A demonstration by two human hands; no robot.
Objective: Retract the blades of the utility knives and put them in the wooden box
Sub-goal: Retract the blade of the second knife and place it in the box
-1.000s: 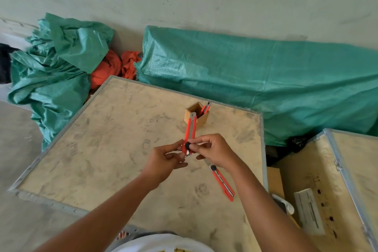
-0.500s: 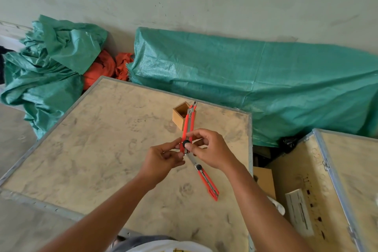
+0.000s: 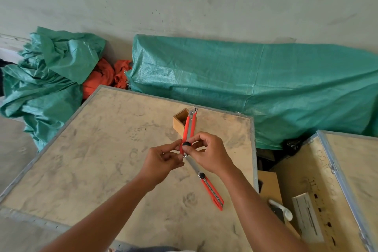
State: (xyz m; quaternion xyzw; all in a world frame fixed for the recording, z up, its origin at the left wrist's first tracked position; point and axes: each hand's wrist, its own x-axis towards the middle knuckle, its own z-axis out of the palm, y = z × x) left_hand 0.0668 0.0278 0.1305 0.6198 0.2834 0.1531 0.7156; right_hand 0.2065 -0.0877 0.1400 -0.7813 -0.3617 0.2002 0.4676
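Note:
I hold a red utility knife (image 3: pixel 189 127) upright above the plywood table top (image 3: pixel 98 161). My left hand (image 3: pixel 161 161) pinches its lower end. My right hand (image 3: pixel 208 154) grips it beside the black slider knob, thumb on the knob. The knife's tip points away from me and covers part of a small wooden box (image 3: pixel 180 121) standing open near the table's far edge. A second red utility knife (image 3: pixel 210 189) lies flat on the table below my right hand, its blade out towards my hands.
Green tarpaulin (image 3: pixel 255 88) covers a long heap behind the table, and more of it with orange cloth (image 3: pixel 102 77) is bundled at the left. A wooden crate (image 3: pixel 319 190) with metal edging stands at the right, papers and a white handle beside it.
The view has shifted slightly. Both hands keep the same knife, raised a little further towards the wooden box. The knife on the table has not moved.

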